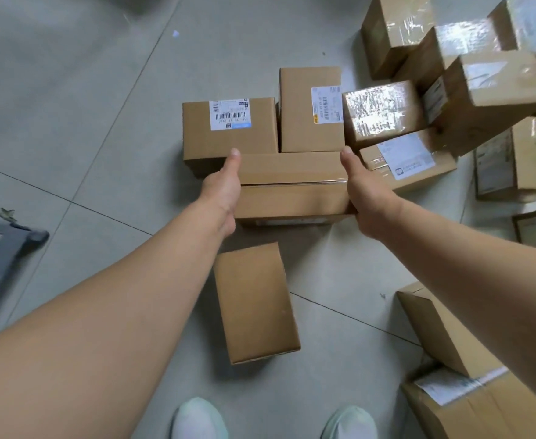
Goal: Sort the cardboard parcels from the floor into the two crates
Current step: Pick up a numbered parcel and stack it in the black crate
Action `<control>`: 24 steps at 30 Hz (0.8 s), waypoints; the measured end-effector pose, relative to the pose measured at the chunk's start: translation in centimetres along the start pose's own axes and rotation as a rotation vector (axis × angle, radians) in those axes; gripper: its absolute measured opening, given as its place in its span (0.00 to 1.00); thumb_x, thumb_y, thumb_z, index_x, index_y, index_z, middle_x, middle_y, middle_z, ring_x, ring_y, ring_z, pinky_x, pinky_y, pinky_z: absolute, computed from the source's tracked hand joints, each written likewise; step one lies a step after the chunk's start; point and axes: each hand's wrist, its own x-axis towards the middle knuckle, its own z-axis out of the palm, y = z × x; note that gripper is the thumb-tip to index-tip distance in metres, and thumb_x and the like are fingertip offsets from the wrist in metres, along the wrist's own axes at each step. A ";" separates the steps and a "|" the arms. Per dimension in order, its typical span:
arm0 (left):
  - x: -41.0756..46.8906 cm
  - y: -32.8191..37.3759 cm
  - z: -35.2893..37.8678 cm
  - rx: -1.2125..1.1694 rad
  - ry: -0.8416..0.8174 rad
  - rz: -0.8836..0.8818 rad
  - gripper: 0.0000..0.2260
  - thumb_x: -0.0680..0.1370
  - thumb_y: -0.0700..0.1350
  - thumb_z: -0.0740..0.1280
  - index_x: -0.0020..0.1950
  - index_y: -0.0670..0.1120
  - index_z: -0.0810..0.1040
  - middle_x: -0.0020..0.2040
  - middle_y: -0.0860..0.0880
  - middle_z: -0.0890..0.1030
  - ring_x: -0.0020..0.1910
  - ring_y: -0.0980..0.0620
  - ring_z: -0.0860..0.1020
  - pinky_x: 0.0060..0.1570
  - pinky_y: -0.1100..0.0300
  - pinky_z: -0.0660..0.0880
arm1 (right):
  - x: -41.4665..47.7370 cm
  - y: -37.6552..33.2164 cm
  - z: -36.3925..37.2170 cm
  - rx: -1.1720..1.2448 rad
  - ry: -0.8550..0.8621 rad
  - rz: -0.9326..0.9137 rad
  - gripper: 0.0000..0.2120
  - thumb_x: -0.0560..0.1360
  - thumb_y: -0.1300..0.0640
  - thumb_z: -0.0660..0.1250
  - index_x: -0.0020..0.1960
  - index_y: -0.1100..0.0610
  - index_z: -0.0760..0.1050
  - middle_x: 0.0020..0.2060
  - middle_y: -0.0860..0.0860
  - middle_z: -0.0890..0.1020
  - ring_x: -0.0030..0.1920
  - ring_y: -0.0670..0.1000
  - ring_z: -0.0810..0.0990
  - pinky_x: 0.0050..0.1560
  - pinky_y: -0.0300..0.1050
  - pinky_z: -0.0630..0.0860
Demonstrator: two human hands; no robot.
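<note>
Taped parcel (292,185): clamped end-to-end by left hand (225,191) and right hand (368,198), both grips closed; risk of dislodging the leaning glossy parcel (384,112) alongside.

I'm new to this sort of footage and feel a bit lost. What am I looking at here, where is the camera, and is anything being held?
There is no machine here. A person wears a camera on the head, looking down past both bare arms to their shoes. The left hand and right hand clasp the two ends of a taped cardboard parcel, thumbs on top. Whether it has left the tiled floor is unclear. More parcels lie around: a labelled one behind, a plain one nearer the feet, a heap to the right.
</note>
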 end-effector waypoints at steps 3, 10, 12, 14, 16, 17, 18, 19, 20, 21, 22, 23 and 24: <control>-3.2 1.2 -0.2 0.006 0.035 -0.007 0.20 0.77 0.62 0.61 0.61 0.50 0.74 0.61 0.49 0.79 0.60 0.47 0.76 0.63 0.46 0.72 | -4.7 -2.6 -0.3 -0.008 0.034 0.017 0.45 0.60 0.26 0.62 0.67 0.54 0.72 0.62 0.49 0.77 0.60 0.53 0.76 0.64 0.49 0.71; -14.4 7.6 -1.6 -0.038 0.103 -0.009 0.24 0.75 0.65 0.62 0.61 0.49 0.75 0.60 0.48 0.78 0.58 0.45 0.77 0.60 0.45 0.74 | -14.6 -9.4 -3.6 -0.057 0.188 -0.036 0.31 0.77 0.36 0.58 0.68 0.60 0.70 0.56 0.51 0.73 0.52 0.51 0.70 0.51 0.41 0.65; -17.7 9.9 -2.1 -0.046 0.128 0.004 0.27 0.74 0.66 0.63 0.62 0.48 0.76 0.61 0.48 0.78 0.58 0.45 0.77 0.60 0.46 0.74 | -18.1 -12.0 -4.7 -0.037 0.190 -0.050 0.28 0.76 0.37 0.59 0.62 0.59 0.73 0.54 0.52 0.74 0.52 0.52 0.71 0.52 0.42 0.66; -21.5 12.5 -2.7 -0.066 0.149 0.020 0.22 0.75 0.64 0.63 0.56 0.48 0.76 0.58 0.47 0.79 0.57 0.45 0.78 0.60 0.47 0.75 | -21.8 -14.7 -5.7 0.006 0.188 -0.044 0.25 0.75 0.36 0.60 0.57 0.56 0.73 0.54 0.53 0.75 0.53 0.53 0.73 0.58 0.46 0.70; -25.4 15.3 -3.3 -0.072 0.154 0.038 0.18 0.76 0.62 0.63 0.51 0.48 0.76 0.56 0.46 0.79 0.56 0.44 0.78 0.60 0.46 0.75 | -25.9 -17.7 -6.7 0.046 0.188 -0.039 0.27 0.73 0.34 0.62 0.58 0.56 0.71 0.56 0.53 0.75 0.55 0.54 0.73 0.62 0.50 0.71; -27.5 16.8 -3.7 -0.075 0.147 0.044 0.17 0.76 0.61 0.63 0.51 0.48 0.76 0.55 0.45 0.80 0.55 0.44 0.78 0.59 0.46 0.75 | -27.9 -19.3 -7.1 0.060 0.184 -0.027 0.33 0.72 0.33 0.62 0.62 0.59 0.70 0.58 0.53 0.75 0.56 0.54 0.73 0.62 0.51 0.71; -29.7 18.5 -4.1 -0.080 0.138 0.050 0.17 0.76 0.60 0.63 0.51 0.47 0.76 0.53 0.45 0.80 0.53 0.44 0.79 0.57 0.46 0.76 | -29.8 -20.9 -7.6 0.067 0.181 -0.021 0.37 0.71 0.31 0.62 0.66 0.60 0.69 0.59 0.53 0.75 0.56 0.54 0.73 0.62 0.52 0.71; -31.8 20.1 -4.6 -0.085 0.124 0.059 0.15 0.76 0.58 0.63 0.51 0.47 0.77 0.50 0.45 0.80 0.50 0.45 0.79 0.53 0.49 0.78 | -31.9 -22.5 -8.0 0.069 0.184 -0.033 0.39 0.71 0.31 0.62 0.68 0.61 0.69 0.60 0.53 0.75 0.56 0.55 0.73 0.62 0.53 0.71; -34.0 21.7 -5.0 -0.089 0.102 0.070 0.13 0.77 0.56 0.62 0.49 0.47 0.77 0.46 0.45 0.80 0.46 0.46 0.78 0.49 0.52 0.78 | -33.9 -24.2 -8.5 0.080 0.181 -0.052 0.39 0.70 0.31 0.62 0.68 0.60 0.69 0.60 0.53 0.75 0.56 0.55 0.74 0.61 0.53 0.72; -36.2 23.3 -5.5 -0.093 0.083 0.088 0.11 0.77 0.53 0.61 0.45 0.47 0.76 0.41 0.46 0.78 0.42 0.48 0.77 0.43 0.56 0.76 | -36.0 -25.9 -9.1 0.096 0.175 -0.077 0.37 0.71 0.32 0.62 0.67 0.60 0.70 0.60 0.53 0.75 0.56 0.55 0.74 0.61 0.52 0.72; -38.4 25.0 -5.9 -0.097 0.067 0.115 0.10 0.78 0.51 0.61 0.41 0.47 0.74 0.37 0.48 0.76 0.38 0.50 0.75 0.37 0.58 0.73 | -37.9 -27.6 -9.6 0.112 0.169 -0.103 0.37 0.71 0.32 0.62 0.67 0.60 0.70 0.60 0.53 0.76 0.56 0.54 0.74 0.60 0.51 0.72; -40.7 26.6 -6.4 -0.106 0.050 0.146 0.10 0.78 0.49 0.60 0.38 0.47 0.72 0.34 0.49 0.74 0.34 0.52 0.73 0.33 0.60 0.69 | -39.9 -29.3 -10.2 0.113 0.168 -0.128 0.36 0.72 0.33 0.62 0.67 0.61 0.70 0.60 0.52 0.75 0.55 0.54 0.74 0.58 0.49 0.72; -42.9 28.1 -7.0 -0.115 0.038 0.175 0.10 0.77 0.47 0.60 0.37 0.47 0.70 0.33 0.50 0.72 0.32 0.53 0.71 0.31 0.61 0.67 | -42.0 -30.9 -10.7 0.105 0.173 -0.152 0.35 0.74 0.34 0.61 0.67 0.62 0.70 0.59 0.52 0.75 0.54 0.54 0.73 0.55 0.46 0.71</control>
